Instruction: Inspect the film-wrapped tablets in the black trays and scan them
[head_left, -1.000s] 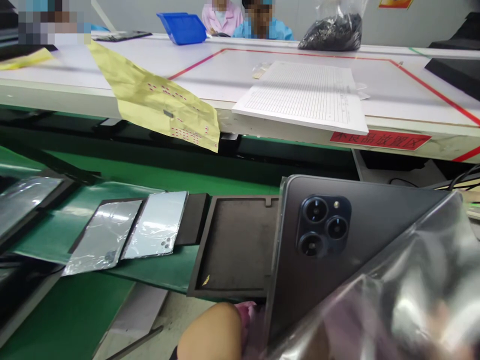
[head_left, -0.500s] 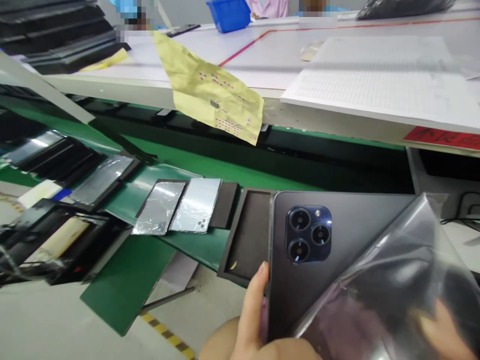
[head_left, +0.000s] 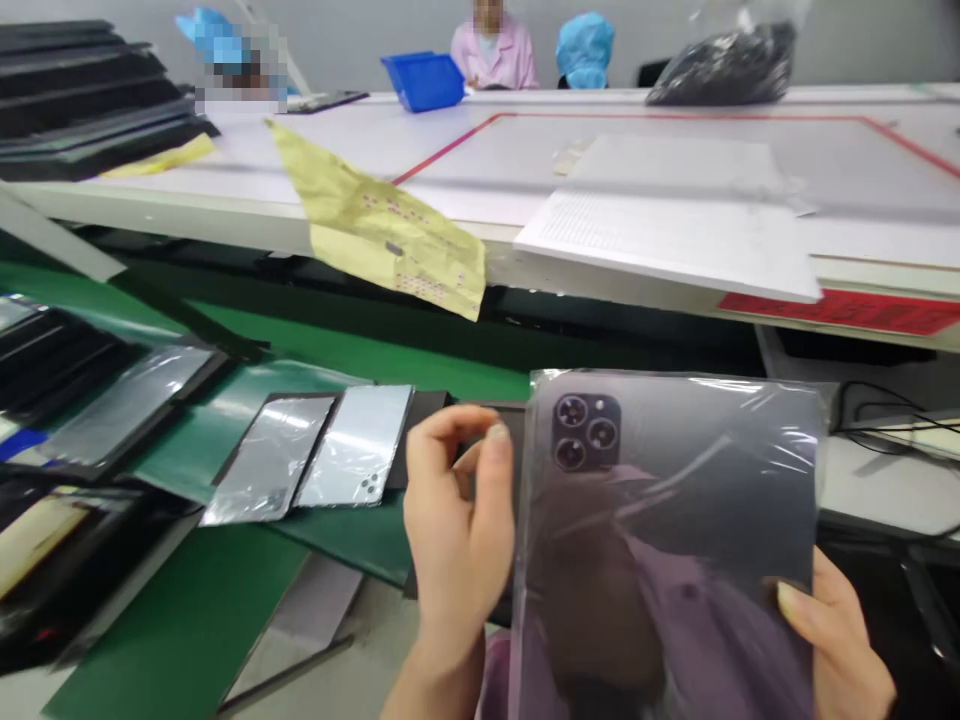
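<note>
A dark grey phone (head_left: 667, 530) with a triple-lens camera block (head_left: 586, 431) stands upright in front of me, its back covered by clear plastic film (head_left: 720, 430). My right hand (head_left: 832, 640) grips its lower right edge from behind. My left hand (head_left: 457, 520) is just left of the phone, with thumb and fingers pinched together and nothing visible between them. Behind that hand lies a black foam tray (head_left: 487, 418), mostly hidden. Two film-wrapped phones (head_left: 268, 460) (head_left: 356, 445) lie farther left on a green mat (head_left: 172, 610).
Stacks of black trays (head_left: 75, 100) lie at the left. Beyond is a white table (head_left: 300, 150) with red tape, a hanging yellow sheet (head_left: 382, 245) and a white paper pad (head_left: 667, 230). Two co-workers (head_left: 493, 45) (head_left: 585, 50) sit behind it. Cables (head_left: 877, 410) lie at the right.
The film now lies flat over the whole phone back instead of peeling across one corner. The phone stands more upright, and my left hand has come off its left edge.
</note>
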